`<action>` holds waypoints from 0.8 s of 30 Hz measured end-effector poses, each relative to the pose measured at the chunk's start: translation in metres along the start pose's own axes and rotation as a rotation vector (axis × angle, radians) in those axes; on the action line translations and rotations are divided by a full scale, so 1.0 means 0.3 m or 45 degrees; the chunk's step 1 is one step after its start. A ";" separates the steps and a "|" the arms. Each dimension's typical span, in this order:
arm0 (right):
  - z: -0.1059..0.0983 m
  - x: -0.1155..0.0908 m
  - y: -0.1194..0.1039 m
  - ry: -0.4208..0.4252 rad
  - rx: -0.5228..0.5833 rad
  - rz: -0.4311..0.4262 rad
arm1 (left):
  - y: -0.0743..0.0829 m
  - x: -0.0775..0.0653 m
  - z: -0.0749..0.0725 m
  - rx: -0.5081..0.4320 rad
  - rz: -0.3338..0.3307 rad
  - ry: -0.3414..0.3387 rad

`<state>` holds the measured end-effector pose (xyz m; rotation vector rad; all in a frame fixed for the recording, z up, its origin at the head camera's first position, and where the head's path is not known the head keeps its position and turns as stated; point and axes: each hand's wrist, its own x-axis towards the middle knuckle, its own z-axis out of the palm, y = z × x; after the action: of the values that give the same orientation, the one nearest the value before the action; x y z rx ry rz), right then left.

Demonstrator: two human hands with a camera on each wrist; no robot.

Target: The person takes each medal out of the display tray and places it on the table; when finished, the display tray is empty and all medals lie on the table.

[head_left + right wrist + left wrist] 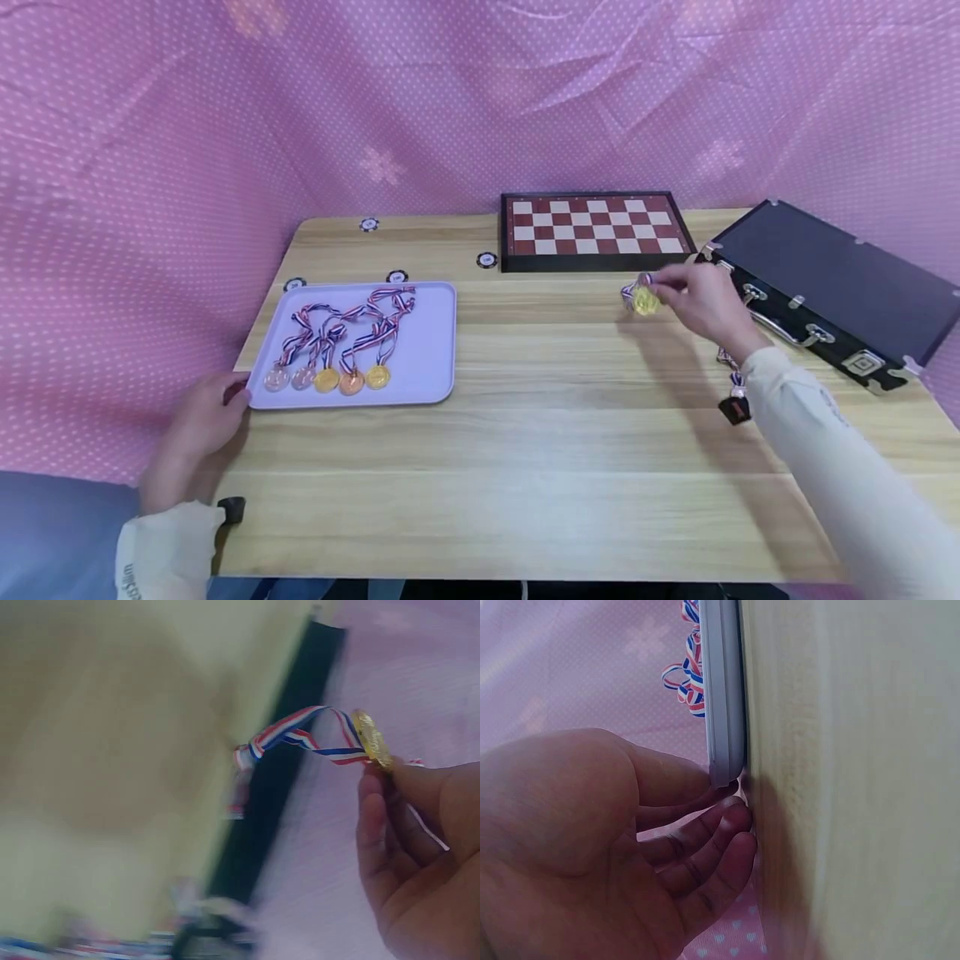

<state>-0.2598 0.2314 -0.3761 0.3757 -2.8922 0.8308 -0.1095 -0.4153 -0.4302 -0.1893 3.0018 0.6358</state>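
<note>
1. Head view: your right hand (pixel 708 304) has thumb and fingertips clamped on a gold medal (pixel 647 302), with its striped ribbon (pixel 627 293) hanging beside it. Beyond those fingers lies the chessboard (pixel 597 225); to their right, near the wrist, is the black case (pixel 832 292).
2. Same view: your left hand (pixel 206 417) has its thumb and index finger at the near left corner of the tray (pixel 431 350). Five ribboned medals (pixel 327 381) lie in a row on it, to the right of those fingers. Several poker chips (pixel 487 260) sit farther off, past the tray's far edge.
3. Left wrist view: your thumb and index finger pinch the tray corner; the other fingers curl just beside it, near the table (pixel 870 787). You cannot tell whether they touch the wood.
4. Right wrist view: your thumb and fingers pinch the medal's edge, and its ribbon loops out past your fingertips to a knot.
</note>
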 end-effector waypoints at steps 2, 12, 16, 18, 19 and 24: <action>0.026 -0.043 0.053 -0.047 0.010 0.016 | 0.004 -0.002 -0.003 0.006 0.019 0.014; 0.063 -0.171 0.164 -0.282 0.058 -0.015 | 0.004 -0.003 -0.007 0.006 0.017 0.000; 0.054 -0.192 0.174 -0.338 0.036 -0.018 | 0.002 -0.001 -0.006 0.015 0.002 -0.015; 0.050 -0.201 0.180 -0.364 0.032 -0.023 | 0.002 0.000 -0.006 0.018 -0.007 -0.023; 0.048 -0.205 0.183 -0.373 0.034 -0.031 | 0.001 0.001 -0.005 0.021 -0.011 -0.026; 0.050 -0.230 0.196 -0.382 0.042 -0.044 | -0.001 0.000 -0.006 0.025 -0.015 -0.033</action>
<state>-0.2093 0.2857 -0.4305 0.5997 -3.1359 0.8866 -0.1095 -0.4164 -0.4288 -0.1966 2.9788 0.6023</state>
